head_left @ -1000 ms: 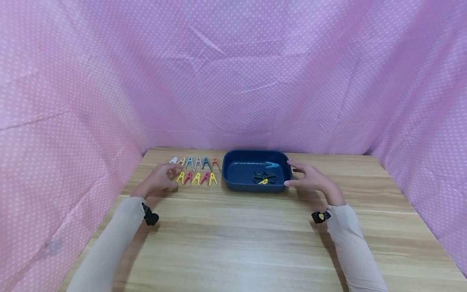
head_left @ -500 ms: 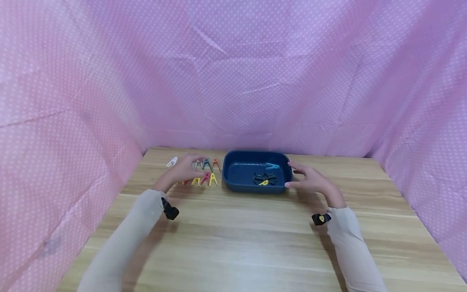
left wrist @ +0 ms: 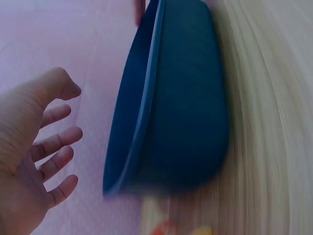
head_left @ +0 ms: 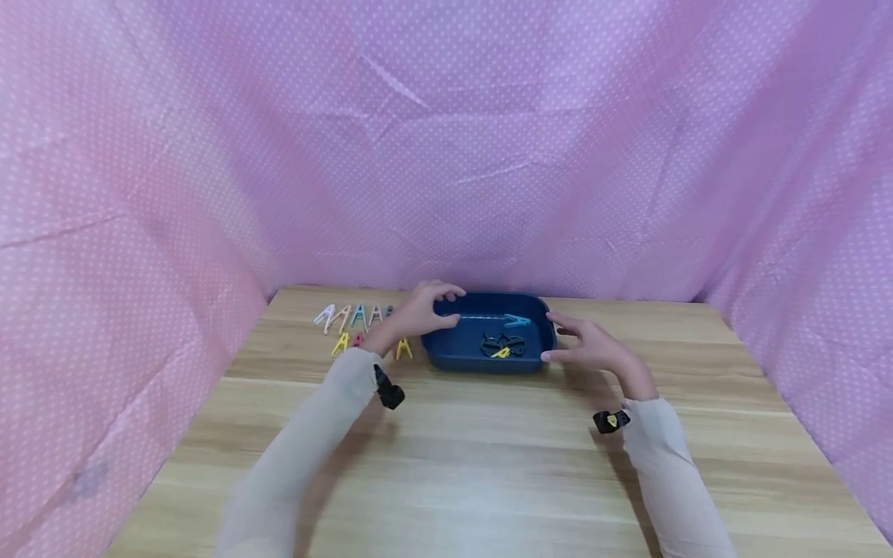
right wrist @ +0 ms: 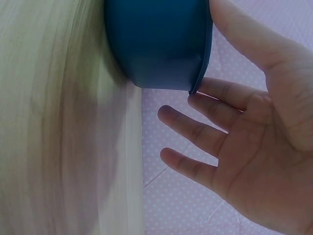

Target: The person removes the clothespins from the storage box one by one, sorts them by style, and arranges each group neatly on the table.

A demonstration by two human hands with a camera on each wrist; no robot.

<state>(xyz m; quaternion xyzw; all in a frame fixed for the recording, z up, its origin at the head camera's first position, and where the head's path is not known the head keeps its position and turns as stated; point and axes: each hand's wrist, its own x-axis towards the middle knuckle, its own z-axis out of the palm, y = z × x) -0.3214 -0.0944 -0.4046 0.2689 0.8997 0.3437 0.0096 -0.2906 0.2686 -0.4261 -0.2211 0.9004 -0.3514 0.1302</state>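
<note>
A dark blue rectangular basin stands on the table near its far edge. My left hand is over the basin's left end, fingers apart and nothing held; the left wrist view shows its palm and spread fingers beside the rim. At the other end, my right hand touches the rim with thumb and fingertips, the other fingers extended. Inside the basin lie a light blue clothespin, a yellow clothespin and dark looped items. Left of it, clothespins in two rows include a white one and a yellow one, some hidden by my left arm.
The light wooden table spreads out in front of the basin. Pink dotted cloth hangs behind and along both sides. Each wrist carries a small black camera, such as the left one.
My left hand has moved right, from the left end of the clothespin rows across them to above the basin's left end. My right hand has stayed at the basin's right rim.
</note>
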